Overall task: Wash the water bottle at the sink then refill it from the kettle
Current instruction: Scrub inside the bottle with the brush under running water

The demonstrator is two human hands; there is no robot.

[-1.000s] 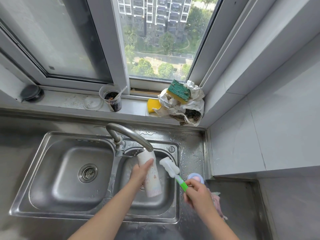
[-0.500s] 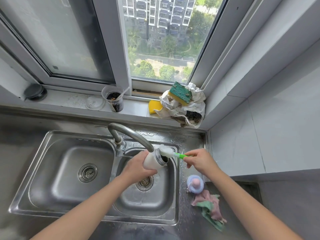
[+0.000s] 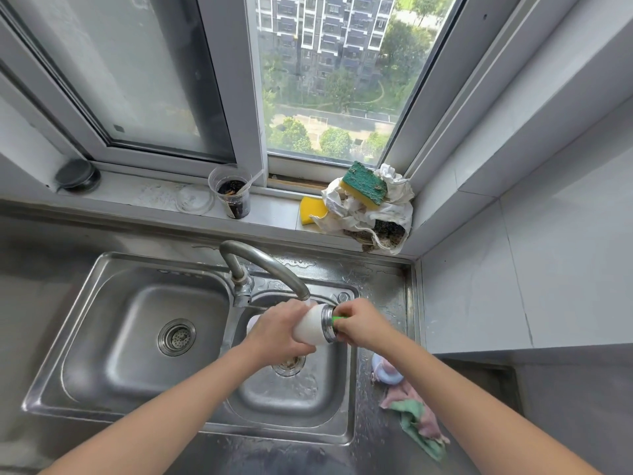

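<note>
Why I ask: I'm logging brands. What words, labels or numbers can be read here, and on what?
None can be read.
Sink rim: faint stamped marks, too blurred to read.
Window pane: a small dark sticker, too small to read.
Bottle: no print shows on its white side.

Just the one camera here, worn on the person's head, so it's a first-person look from above, facing forward and tilted down at the sink [image 3: 137, 337]. The lens is really wide and straight edges bow. It takes in the window [image 3: 325, 80] and sill [image 3: 274, 210] up top, the wall tiles [image 3: 513, 269] on the right and the counter [image 3: 239, 450] along the bottom. The left hand [image 3: 277, 332] and right hand [image 3: 363, 323] reach in from the lower corners and meet close in, near frame centre.
</note>
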